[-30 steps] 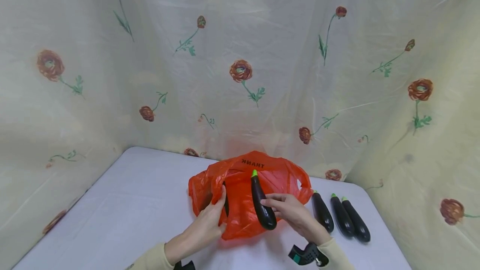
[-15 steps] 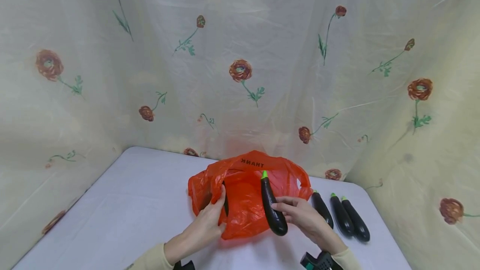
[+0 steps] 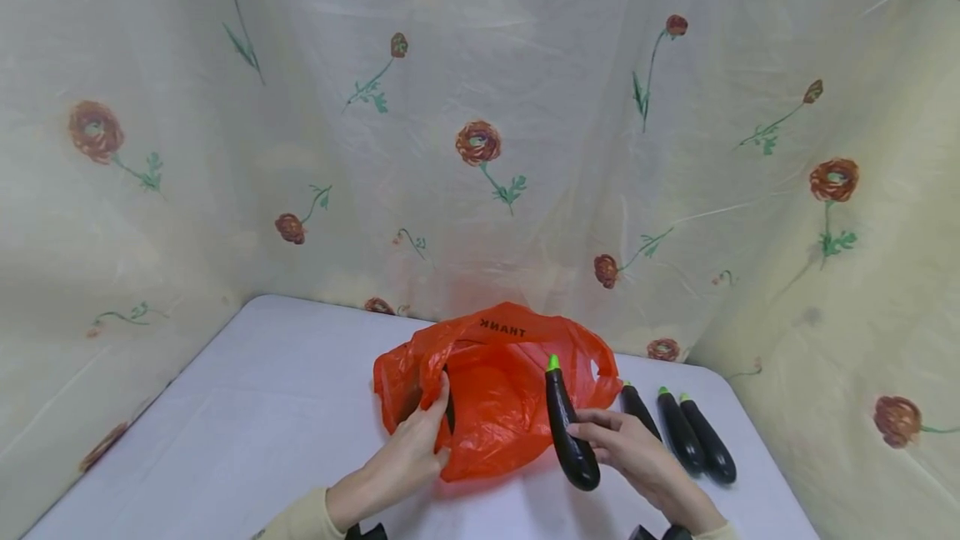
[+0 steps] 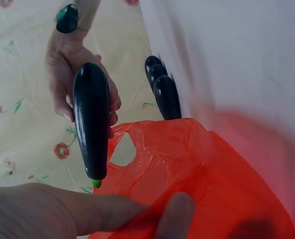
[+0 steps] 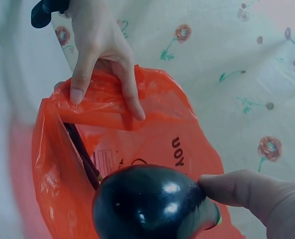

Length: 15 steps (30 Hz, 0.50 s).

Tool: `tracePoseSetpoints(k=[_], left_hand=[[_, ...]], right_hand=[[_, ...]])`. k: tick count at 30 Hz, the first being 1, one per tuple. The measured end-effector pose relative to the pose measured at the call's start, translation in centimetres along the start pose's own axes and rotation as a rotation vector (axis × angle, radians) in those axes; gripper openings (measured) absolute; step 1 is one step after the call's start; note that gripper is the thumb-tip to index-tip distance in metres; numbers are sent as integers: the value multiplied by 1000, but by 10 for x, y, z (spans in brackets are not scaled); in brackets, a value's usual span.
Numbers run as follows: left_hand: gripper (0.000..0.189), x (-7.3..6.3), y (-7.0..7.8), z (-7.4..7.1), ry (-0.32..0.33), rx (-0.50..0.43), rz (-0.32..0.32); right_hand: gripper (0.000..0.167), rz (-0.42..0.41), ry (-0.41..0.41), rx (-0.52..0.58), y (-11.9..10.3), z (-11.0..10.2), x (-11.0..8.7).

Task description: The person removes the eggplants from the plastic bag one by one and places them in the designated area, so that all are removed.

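- The right wrist view shows "YOU" lettering (image 5: 178, 152) inside the bag (image 3: 491, 407) and a dark strip (image 5: 81, 152), too hidden to name; the head view has "THANK" lettering (image 3: 502, 327), reversed.
- The left wrist view shows the right hand (image 3: 626, 448) with its thumb on one side of the eggplant (image 3: 562, 417) and fingers on the other.
- The left hand (image 3: 408, 448) reaches in from the near left, gripping the left edge of the bag's mouth.
- The right hand reaches from the near right, pinching the eggplant above the worktop (image 3: 285, 407), by the bag's right side.
- Its green end points far and slightly left, its blunt end near; the long axis slants.
- Three eggplants (image 3: 682, 436) lie at right, stems far.
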<state>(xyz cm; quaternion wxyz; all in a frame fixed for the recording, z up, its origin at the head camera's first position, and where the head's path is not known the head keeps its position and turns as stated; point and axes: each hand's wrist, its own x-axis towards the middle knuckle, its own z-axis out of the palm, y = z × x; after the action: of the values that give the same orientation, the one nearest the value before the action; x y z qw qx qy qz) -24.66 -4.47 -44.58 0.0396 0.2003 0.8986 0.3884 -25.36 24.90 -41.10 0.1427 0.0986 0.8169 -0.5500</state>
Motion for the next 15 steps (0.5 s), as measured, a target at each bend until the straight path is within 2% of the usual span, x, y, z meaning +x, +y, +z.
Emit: tracePoseSetpoints(k=[15], left_hand=[[94, -2, 2, -1, 21, 31, 19]], right_hand=[[59, 0, -21, 29, 21, -18, -9]])
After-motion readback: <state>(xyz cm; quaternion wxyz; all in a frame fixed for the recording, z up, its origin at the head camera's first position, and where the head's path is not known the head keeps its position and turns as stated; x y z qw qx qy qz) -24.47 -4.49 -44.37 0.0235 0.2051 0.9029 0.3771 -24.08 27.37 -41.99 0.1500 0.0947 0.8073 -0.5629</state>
